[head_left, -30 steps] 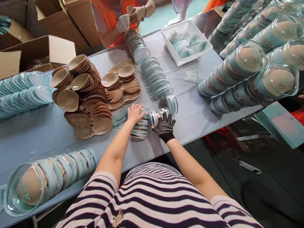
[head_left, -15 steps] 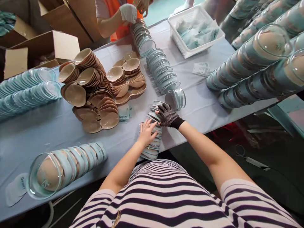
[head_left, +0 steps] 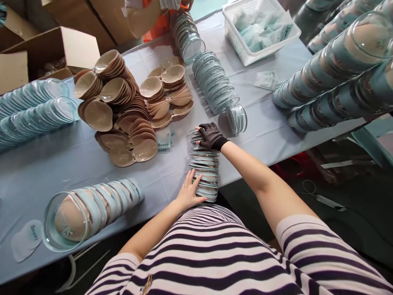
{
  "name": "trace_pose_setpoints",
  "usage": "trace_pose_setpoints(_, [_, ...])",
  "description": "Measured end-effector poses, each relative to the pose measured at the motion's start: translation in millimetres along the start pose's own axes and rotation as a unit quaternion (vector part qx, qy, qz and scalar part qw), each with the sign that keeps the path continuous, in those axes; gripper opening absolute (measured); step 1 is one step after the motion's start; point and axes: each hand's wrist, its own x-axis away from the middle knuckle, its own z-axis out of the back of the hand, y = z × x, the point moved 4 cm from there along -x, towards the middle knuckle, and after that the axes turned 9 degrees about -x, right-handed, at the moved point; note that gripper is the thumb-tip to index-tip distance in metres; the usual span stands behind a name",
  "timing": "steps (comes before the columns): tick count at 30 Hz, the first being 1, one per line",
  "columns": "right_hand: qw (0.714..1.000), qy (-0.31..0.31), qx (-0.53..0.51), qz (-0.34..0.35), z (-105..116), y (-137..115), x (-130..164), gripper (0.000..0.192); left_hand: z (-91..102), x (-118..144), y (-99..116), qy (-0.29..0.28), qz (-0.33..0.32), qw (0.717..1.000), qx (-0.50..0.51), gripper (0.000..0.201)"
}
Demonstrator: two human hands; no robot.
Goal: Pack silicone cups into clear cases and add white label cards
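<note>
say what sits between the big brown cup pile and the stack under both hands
Head view: printed slips beside the pile, then bare tablecloth up to the stack.

And here's the long table (head_left: 33, 172), sweeping from nine o'clock across to three under a pale blue cover, creases showing, soft light glancing off it! Up at ten, brown cardboard boxes (head_left: 73, 18) crowd in, one open box (head_left: 80, 49) with its flap raised and catching the light. Twelve o'clock now: a bright strip of pale aqua floor (head_left: 206, 7)! Swing to four, and the floor (head_left: 365, 188) turns dark, deep in shadow, a white-ended cable (head_left: 330, 203) lying across it.
</note>
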Motion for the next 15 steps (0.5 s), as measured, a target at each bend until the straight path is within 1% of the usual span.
trace_pose_setpoints(2, [1.000,0.014,-0.003,-0.001,-4,-6,1,0.074,3.2,-2,2,0.004,0.009,1.000,-0.001,0.096])
trace_pose_setpoints(3, [1.000,0.025,-0.007,-0.006,-6,-6,2,0.071,9.3,-7,1,0.018,0.010,1.000,0.000,0.090])
trace_pose_setpoints(4, [0.999,0.039,-0.011,-0.011,-7,-6,4,0.069,18.6,-15,-2,0.045,0.012,0.999,0.005,0.084])
trace_pose_setpoints(6, [0.998,0.065,-0.019,-0.020,-9,-3,8,0.064,44.1,-44,-11,0.132,0.028,0.990,0.029,0.075])
trace_pose_setpoints(8, [0.996,0.082,-0.023,-0.023,-10,-1,10,0.061,68.3,-83,-23,0.217,0.078,0.971,0.067,0.073])
trace_pose_setpoints(9, [0.996,0.086,-0.024,-0.024,-10,1,10,0.060,75.3,-103,-28,0.230,0.106,0.963,0.085,0.074])
trace_pose_setpoints(10, [0.995,0.088,-0.025,-0.026,-10,2,10,0.059,78.5,-122,-31,0.228,0.128,0.960,0.103,0.076])
trace_pose_setpoints(12, [0.996,0.086,-0.027,-0.030,-9,4,7,0.057,75.6,-149,-31,0.207,0.143,0.960,0.126,0.079])
trace_pose_setpoints(13, [0.996,0.080,-0.029,-0.030,-8,5,4,0.057,71.5,-157,-28,0.201,0.138,0.961,0.129,0.080])
trace_pose_setpoints(15, [0.997,0.066,-0.037,-0.022,-6,7,0,0.056,62.5,-162,-22,0.208,0.121,0.963,0.123,0.081])
